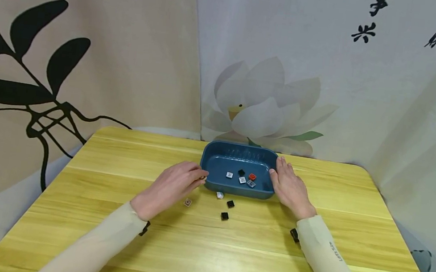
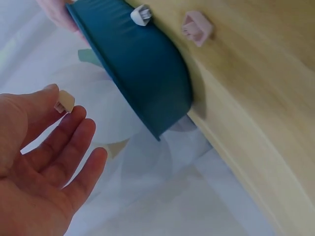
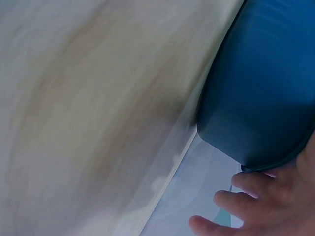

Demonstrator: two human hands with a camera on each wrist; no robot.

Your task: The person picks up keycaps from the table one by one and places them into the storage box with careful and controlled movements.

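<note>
My left hand [image 1: 172, 185] is at the left end of a dark blue rectangular dish [image 1: 237, 192]. Between its thumb and a finger it pinches a small beige keycap [image 2: 66, 101]; the other fingers are spread loosely. At the dish's opposite end my right hand [image 1: 291, 190] rests against the rim, its fingers extended. Inside the dish lie several keycaps, among them a red keycap [image 1: 252, 176], a black keycap [image 1: 241, 173] and a white keycap [image 1: 229, 175].
In front of the dish, the wooden table [image 1: 189, 249] bears a white keycap [image 1: 220, 195], a pinkish keycap [image 1: 188, 202] and two black ones, the nearer black keycap [image 1: 224, 216] lying lowest. A printed curtain [image 1: 150, 56] hangs behind the far table edge.
</note>
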